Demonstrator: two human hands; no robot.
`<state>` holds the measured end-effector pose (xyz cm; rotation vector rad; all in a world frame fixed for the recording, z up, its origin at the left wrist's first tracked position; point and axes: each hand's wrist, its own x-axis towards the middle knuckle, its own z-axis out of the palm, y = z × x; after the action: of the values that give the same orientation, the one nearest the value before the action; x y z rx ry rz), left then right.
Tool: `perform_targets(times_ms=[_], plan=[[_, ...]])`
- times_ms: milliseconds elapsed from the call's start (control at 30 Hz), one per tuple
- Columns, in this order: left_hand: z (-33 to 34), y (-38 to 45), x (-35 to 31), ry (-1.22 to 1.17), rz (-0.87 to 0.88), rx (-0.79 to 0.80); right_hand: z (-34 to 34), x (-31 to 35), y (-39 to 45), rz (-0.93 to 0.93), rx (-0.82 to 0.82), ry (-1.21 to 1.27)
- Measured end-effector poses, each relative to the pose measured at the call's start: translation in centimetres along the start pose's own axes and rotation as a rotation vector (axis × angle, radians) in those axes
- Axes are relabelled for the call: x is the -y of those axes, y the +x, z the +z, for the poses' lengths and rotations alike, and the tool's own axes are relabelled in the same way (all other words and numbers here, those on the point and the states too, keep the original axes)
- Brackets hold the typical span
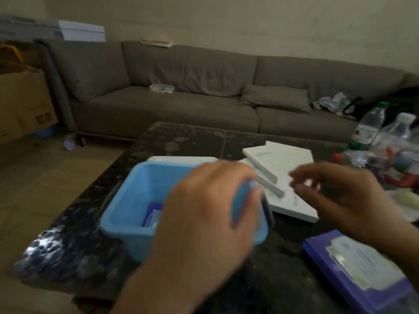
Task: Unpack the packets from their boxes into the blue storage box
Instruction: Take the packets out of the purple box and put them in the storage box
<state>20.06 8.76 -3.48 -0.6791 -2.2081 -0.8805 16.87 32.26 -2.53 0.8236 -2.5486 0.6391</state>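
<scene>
A dark speckled tabletop [186,137] is seen before a grey sofa [181,87], carrying white boxes [288,159] and a blue storage box [136,200]. Over the box, a blue packet [241,200] is gripped by the left hand [204,214]; the right hand [335,196] hovers, grip loosely open.

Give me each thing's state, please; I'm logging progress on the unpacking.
blue storage box: open, upright, at least one packet lying inside.
left hand: over the box, gripping a blue packet.
right hand: empty, fingers loosely curled, above the white boxes.
white boxes: stacked flat, seemingly closed.
purple box: lying flat; blurred.
plastic bottles: capped.
</scene>
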Motion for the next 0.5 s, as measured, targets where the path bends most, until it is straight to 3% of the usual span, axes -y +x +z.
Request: perform_targets(times_ms=[67,167,367,500], plan=[[2.8,-0.5,-3.0,-0.129,0.172,0.153,-0.3,-1.7,-4.6,0.148,-0.004,-0.05],[7.8,-1.8,-5.0,-0.1,0.358,0.402,0.3,-4.3,-10.2,0.3,0.147,-0.178],[15.2,-3.5,-4.5,0.206,0.443,0.815,0.2,-4.3,-13.8,0.473,0.528,-0.291],[17.6,-4.1,-3.8,0.227,0.453,0.889,0.1,-5.2,-14.5,0.46,0.412,-0.297]])
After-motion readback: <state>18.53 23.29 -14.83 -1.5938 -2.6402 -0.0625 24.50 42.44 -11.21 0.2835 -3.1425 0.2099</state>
